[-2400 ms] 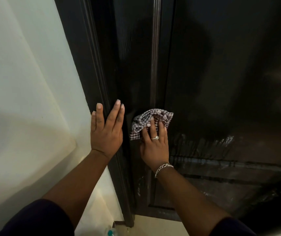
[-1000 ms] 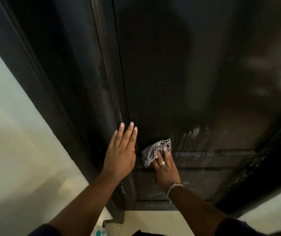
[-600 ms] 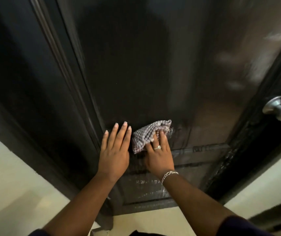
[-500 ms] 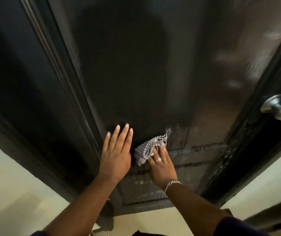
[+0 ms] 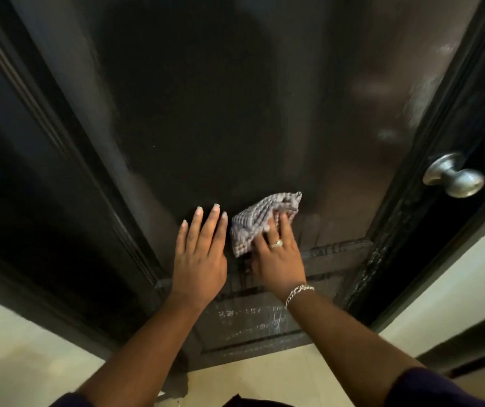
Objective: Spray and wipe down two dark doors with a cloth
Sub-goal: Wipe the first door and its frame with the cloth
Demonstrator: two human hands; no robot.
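A dark glossy door (image 5: 220, 113) fills most of the view. My right hand (image 5: 279, 257) presses a bunched grey checked cloth (image 5: 260, 220) flat against the door's large panel, just above a horizontal rail. My left hand (image 5: 201, 254) lies flat on the door beside the cloth, fingers straight and together, holding nothing. White spray streaks show on the lower panel (image 5: 253, 321) below both hands. No spray bottle is in sight.
A silver round door knob (image 5: 455, 176) sticks out at the right edge. The dark door frame (image 5: 44, 177) runs down the left. Pale wall (image 5: 455, 286) lies at the right and pale floor (image 5: 264, 377) lies under the door.
The view has swung right, bringing the knob into sight. My right hand has slid the cloth up and to the right on the panel. My left hand stays flat on the door.
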